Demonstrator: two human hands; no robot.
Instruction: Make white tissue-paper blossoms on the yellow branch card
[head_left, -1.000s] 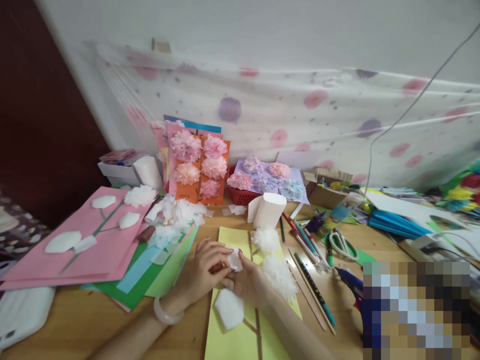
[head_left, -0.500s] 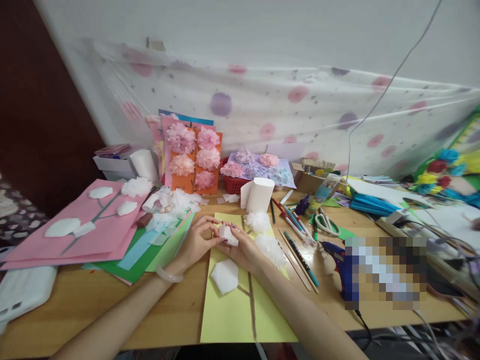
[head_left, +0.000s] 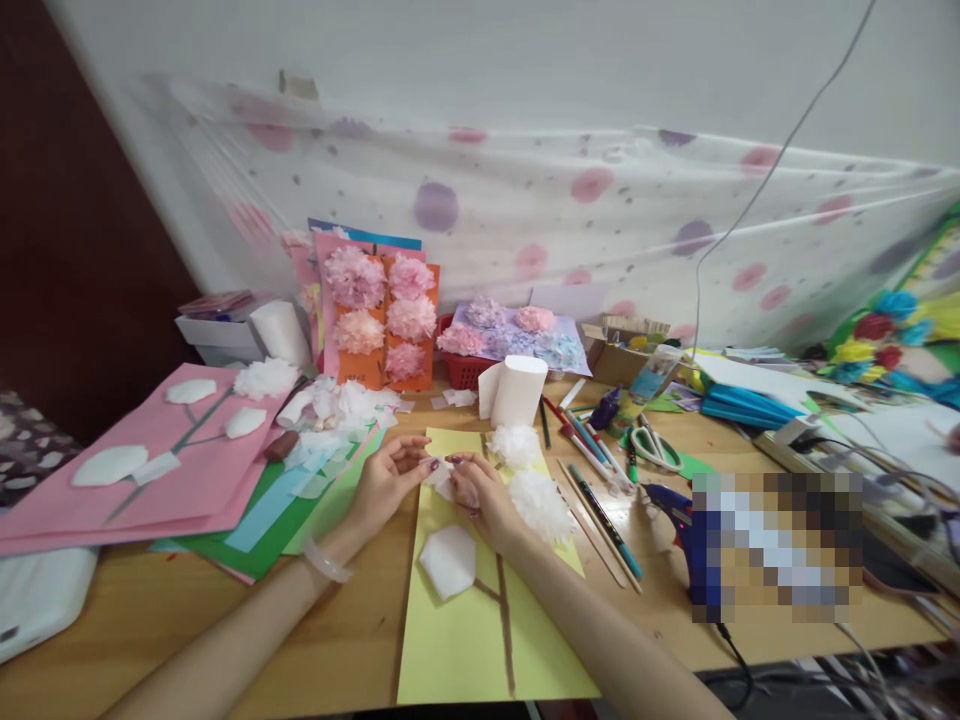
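Observation:
Over the upper part of a yellow sheet, both hands meet at a small piece of white tissue paper. My left hand pinches its edge with thumb and fingertip, the other fingers loosely curled. Fingers of my right hand are closed round the paper and hide part of it. Below them a flat white paper piece lies on the sheet, at the end of a drawn brown branch. Two fluffy white paper flowers sit by the sheet's right side, partly behind my right hand.
To the left lie pink sheets with white paper pieces, and a heap of white tissue. A white paper roll stands behind the hands. Pens, scissors and a blue glue gun with a cord lie right.
My fingers have shifted on the tissue paper; it now looks more gathered and the right hand covers more of it. The camera view has moved slightly.

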